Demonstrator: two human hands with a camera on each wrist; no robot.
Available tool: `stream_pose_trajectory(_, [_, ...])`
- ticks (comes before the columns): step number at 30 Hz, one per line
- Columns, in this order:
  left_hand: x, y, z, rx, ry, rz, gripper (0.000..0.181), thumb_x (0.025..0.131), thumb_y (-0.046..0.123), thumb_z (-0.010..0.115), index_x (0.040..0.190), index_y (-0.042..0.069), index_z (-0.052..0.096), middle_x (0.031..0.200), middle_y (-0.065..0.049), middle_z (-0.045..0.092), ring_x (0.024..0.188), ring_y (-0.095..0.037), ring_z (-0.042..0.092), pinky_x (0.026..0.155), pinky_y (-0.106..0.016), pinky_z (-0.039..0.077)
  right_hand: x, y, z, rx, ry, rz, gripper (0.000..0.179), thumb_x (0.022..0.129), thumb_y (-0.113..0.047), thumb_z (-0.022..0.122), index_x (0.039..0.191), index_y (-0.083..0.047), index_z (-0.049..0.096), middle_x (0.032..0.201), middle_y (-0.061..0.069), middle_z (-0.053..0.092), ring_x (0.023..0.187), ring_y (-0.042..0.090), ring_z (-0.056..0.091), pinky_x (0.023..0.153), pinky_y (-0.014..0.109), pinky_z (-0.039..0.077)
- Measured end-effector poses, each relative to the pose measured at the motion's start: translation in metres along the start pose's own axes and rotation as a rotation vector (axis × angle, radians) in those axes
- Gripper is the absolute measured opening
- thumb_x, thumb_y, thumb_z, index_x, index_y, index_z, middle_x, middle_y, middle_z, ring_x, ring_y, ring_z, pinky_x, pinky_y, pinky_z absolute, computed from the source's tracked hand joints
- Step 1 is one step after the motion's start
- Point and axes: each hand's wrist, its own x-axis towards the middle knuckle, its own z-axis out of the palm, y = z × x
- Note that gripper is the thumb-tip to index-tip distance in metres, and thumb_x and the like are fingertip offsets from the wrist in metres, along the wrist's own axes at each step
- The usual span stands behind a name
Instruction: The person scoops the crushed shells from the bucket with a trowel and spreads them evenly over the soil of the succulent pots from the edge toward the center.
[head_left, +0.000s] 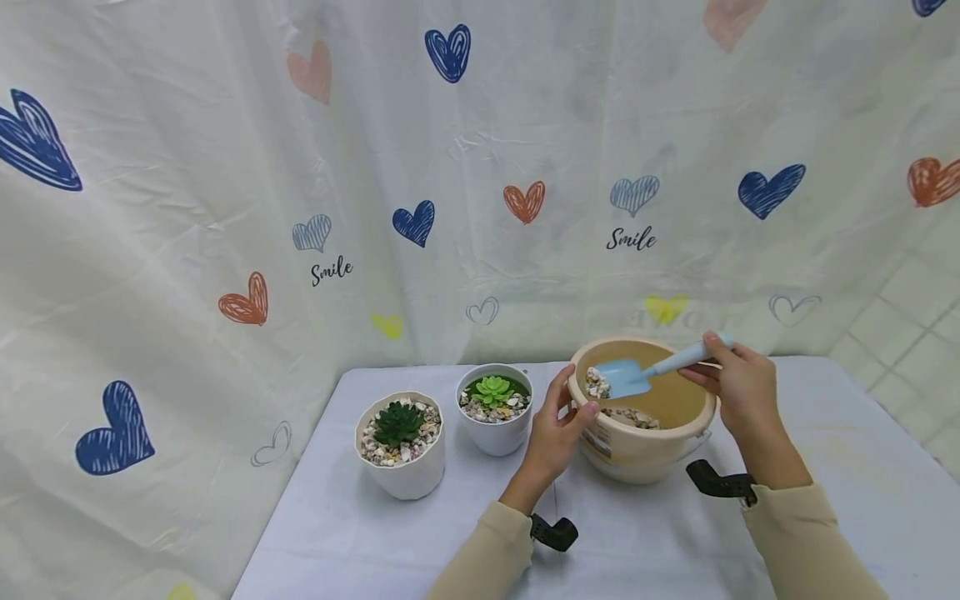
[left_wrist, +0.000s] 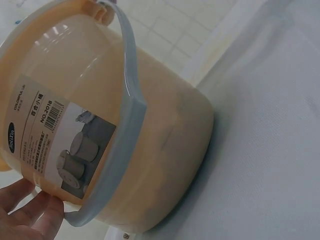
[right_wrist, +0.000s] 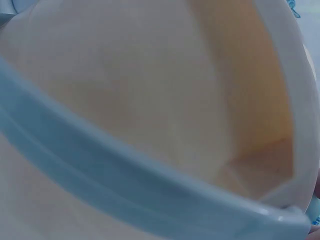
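My right hand [head_left: 746, 392] grips the light blue handle of a small shovel [head_left: 628, 379] over a cream plastic bucket [head_left: 637, 462]. Pale pebbles [head_left: 597, 383] lie at the tip of its blade, close to the bucket's left rim. More pebbles [head_left: 633, 418] show inside the bucket. My left hand [head_left: 551, 437] holds the bucket's near left rim. In the left wrist view its fingers [left_wrist: 37, 212] touch the side below a printed label [left_wrist: 55, 140]. The bucket's grey-blue carrying handle [right_wrist: 125, 165] crosses the right wrist view, where the right hand is mostly hidden.
Left of the bucket stands a white pot [head_left: 495, 433] with a light green succulent. Farther left and nearer is another white pot [head_left: 408, 475] with a dark green succulent; both hold pebbles. A white cloth covers the table [head_left: 337, 550]. Behind hangs a heart-printed curtain [head_left: 480, 275].
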Motion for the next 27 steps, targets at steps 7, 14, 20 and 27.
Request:
stream_pose_trajectory(7, [0.000, 0.001, 0.001, 0.000, -0.002, -0.014, 0.067, 0.097, 0.046, 0.065, 0.155, 0.050, 0.032, 0.157, 0.005, 0.047, 0.145, -0.010, 0.044, 0.117, -0.038, 0.041, 0.001, 0.001, -0.005, 0.089, -0.011, 0.006, 0.017, 0.099, -0.029, 0.066, 0.102, -0.012, 0.065, 0.083, 0.002, 0.068, 0.071, 0.015, 0.076, 0.068, 0.029, 0.061])
stream_pose_trajectory(14, [-0.001, 0.000, 0.001, 0.008, -0.003, -0.004, 0.067, 0.098, 0.048, 0.063, 0.156, 0.048, 0.030, 0.157, 0.005, 0.047, 0.146, -0.010, 0.044, 0.118, -0.040, 0.040, 0.002, 0.003, -0.009, 0.207, -0.057, -0.002, 0.012, 0.099, -0.022, 0.066, 0.099, -0.010, 0.068, 0.083, 0.004, 0.069, 0.073, 0.018, 0.077, 0.069, 0.031, 0.062])
stream_pose_trajectory(20, [-0.001, 0.000, 0.001, 0.024, 0.001, -0.002, 0.067, 0.098, 0.049, 0.063, 0.156, 0.048, 0.030, 0.159, 0.005, 0.045, 0.146, -0.011, 0.044, 0.118, -0.039, 0.041, 0.002, 0.005, -0.010, 0.231, -0.072, -0.011, 0.016, 0.097, -0.025, 0.068, 0.098, -0.008, 0.069, 0.083, 0.005, 0.069, 0.075, 0.017, 0.077, 0.069, 0.031, 0.062])
stream_pose_trajectory(27, [-0.002, 0.000, 0.001, 0.024, 0.006, -0.009, 0.066, 0.098, 0.047, 0.063, 0.156, 0.049, 0.030, 0.157, 0.005, 0.047, 0.145, -0.009, 0.045, 0.116, -0.032, 0.042, 0.002, 0.007, -0.011, 0.225, -0.070, -0.022, 0.016, 0.097, -0.025, 0.068, 0.099, -0.009, 0.069, 0.083, 0.005, 0.068, 0.077, 0.016, 0.077, 0.069, 0.030, 0.062])
